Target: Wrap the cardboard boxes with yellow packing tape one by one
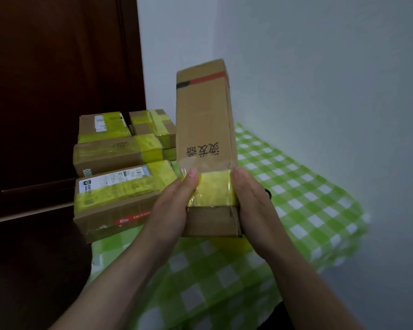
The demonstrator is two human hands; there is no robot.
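Above a green-checked tablecloth [296,186], a tall brown cardboard box [204,115] stands with its long axis toward 12 o'clock, gripped equally by the left hand [169,210] at 9 and the right hand [250,210] at 3, thumbs [192,173] pressing its yellow packing-tape band [215,189], other fingers hidden behind.

dim, flat indoor light, cool grey cast; the door [57,91] sinks near-black, faint sheen on the yellow tape [215,189], straight lines bow outward, everything slightly soft.
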